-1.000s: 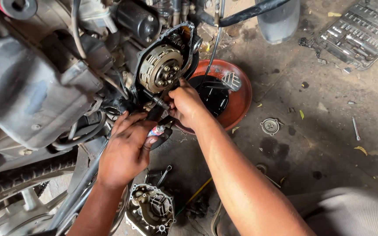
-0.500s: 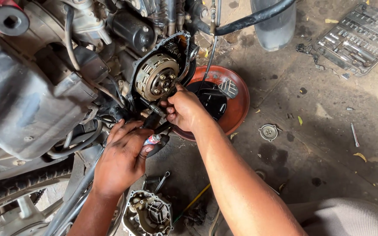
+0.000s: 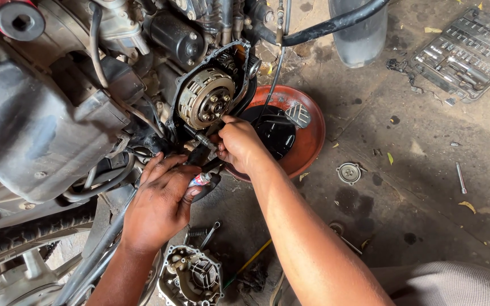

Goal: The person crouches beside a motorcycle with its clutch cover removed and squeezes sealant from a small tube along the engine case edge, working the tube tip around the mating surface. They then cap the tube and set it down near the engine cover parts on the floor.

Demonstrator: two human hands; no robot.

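The motorcycle [image 3: 46, 124] filled the frame from nine to twelve o'clock, a bulk of dull grey plastic, black hoses and greasy cast metal. Its tyre [image 3: 12, 249], ribbed black rubber, curved away at eight o'clock. The floor [image 3: 426, 187] was rough concrete, oil-stained and littered with dry leaves and loose bolts. At three o'clock from the engine sat a round red pan [image 3: 307, 136] holding black oil and a ribbed metal pedal. A grey socket tray [image 3: 472, 51] with rows of steel sockets lay at two o'clock. A removed engine cover [image 3: 191, 277], cast alloy with ribs and bosses inside, lay at six o'clock.

The clutch [image 3: 206, 99], a round, slotted metal drum with a ring of bolts, sat exposed in the open black casing just above centre.

The right hand [image 3: 242, 144] reached in from five o'clock, forearm straight, fingers curled shut around a small steel socket tool [image 3: 205, 141] just below the clutch. The left hand [image 3: 163, 198] came up from seven o'clock, knuckles toward the camera, fingers bent and closed over a dark handle [image 3: 206, 184] with a red-and-white band, just beneath the right hand.
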